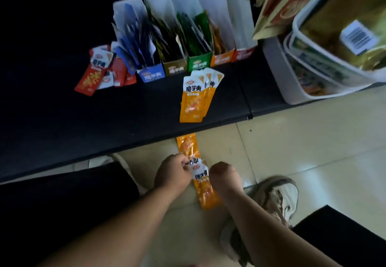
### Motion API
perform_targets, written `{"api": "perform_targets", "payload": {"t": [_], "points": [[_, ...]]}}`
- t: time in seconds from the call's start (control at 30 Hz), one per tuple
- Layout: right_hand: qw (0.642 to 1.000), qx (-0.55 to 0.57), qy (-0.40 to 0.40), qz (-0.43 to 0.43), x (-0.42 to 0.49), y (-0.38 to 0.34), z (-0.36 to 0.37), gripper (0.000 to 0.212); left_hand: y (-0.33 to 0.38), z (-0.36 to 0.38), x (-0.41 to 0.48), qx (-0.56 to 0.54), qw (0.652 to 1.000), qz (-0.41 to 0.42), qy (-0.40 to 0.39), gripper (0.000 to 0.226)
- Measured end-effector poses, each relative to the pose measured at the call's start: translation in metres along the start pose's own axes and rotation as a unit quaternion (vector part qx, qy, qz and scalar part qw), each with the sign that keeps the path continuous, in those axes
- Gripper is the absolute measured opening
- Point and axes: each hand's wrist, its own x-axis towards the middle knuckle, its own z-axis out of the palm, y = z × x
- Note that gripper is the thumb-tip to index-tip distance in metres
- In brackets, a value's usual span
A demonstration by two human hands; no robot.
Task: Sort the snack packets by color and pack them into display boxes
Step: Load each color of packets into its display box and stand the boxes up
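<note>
Orange foil snack packets (205, 193) sit low in the head view, held over the floor tiles in front of the black shelf (104, 120). The left hand (173, 172) pinches their white tops and the right hand (224, 180) curls round their right edge (fingertips hidden). Their long axis points away from me toward the orange cardboard display box (221, 60), well ahead and slightly right, behind a loose orange packet stack (195, 99). I judge the right hand nearer.
</note>
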Motion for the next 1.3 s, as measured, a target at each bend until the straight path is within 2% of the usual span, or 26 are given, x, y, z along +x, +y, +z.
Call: {"api": "perform_targets", "payload": {"t": [0.13,0.23,0.4,0.53,0.63,0.7,0.77,0.83,0.93,1.0,1.07,1.17,1.3], "points": [[0.999,0.029,-0.031,0.028,0.016,0.021,0.017,0.021,-0.020,0.026,0.013,0.098,0.990,0.050,-0.087,0.061],[0.999,-0.026,-0.025,0.036,0.033,0.034,0.025,0.027,-0.018,0.036,0.025,0.190,0.969,0.072,-0.139,0.080],[0.995,-0.102,0.017,0.005,0.036,0.042,0.043,0.039,-0.024,0.044,0.025,0.252,0.948,0.076,-0.181,0.086],[0.990,-0.138,0.041,0.000,0.030,0.045,0.053,0.045,-0.041,0.043,0.018,0.269,0.941,0.107,-0.178,0.074],[0.997,-0.036,0.034,0.058,0.030,0.044,0.047,0.041,-0.050,0.041,0.017,0.230,0.952,0.148,-0.137,0.037],[0.992,0.067,0.059,0.087,0.029,0.046,0.033,0.036,-0.046,0.040,0.021,0.196,0.968,0.143,-0.066,0.020],[0.984,0.130,0.078,0.091,0.023,0.043,0.015,0.030,-0.036,0.040,0.026,0.191,0.978,0.088,-0.005,0.027],[0.970,0.215,0.070,0.091,0.015,0.036,-0.002,0.027,-0.027,0.042,0.031,0.222,0.974,0.041,0.002,0.045],[0.922,0.373,0.029,0.105,0.000,0.014,-0.022,0.036,-0.024,0.049,0.031,0.227,0.974,0.016,-0.008,0.063],[0.887,0.449,-0.003,0.107,-0.008,0.002,-0.030,0.043,-0.026,0.052,0.028,0.199,0.979,-0.033,0.003,0.076],[0.871,0.481,-0.037,0.092,-0.016,-0.008,-0.036,0.049,-0.024,0.053,0.021,0.165,0.984,-0.069,0.016,0.083],[0.870,0.485,-0.062,0.069,-0.021,-0.023,-0.048,0.049,-0.025,0.053,0.018,0.117,0.988,-0.099,0.023,0.084],[0.875,0.481,-0.046,0.041,-0.013,-0.044,-0.063,0.046,-0.029,0.047,0.018,0.059,0.988,-0.138,-0.030,0.072]]}}
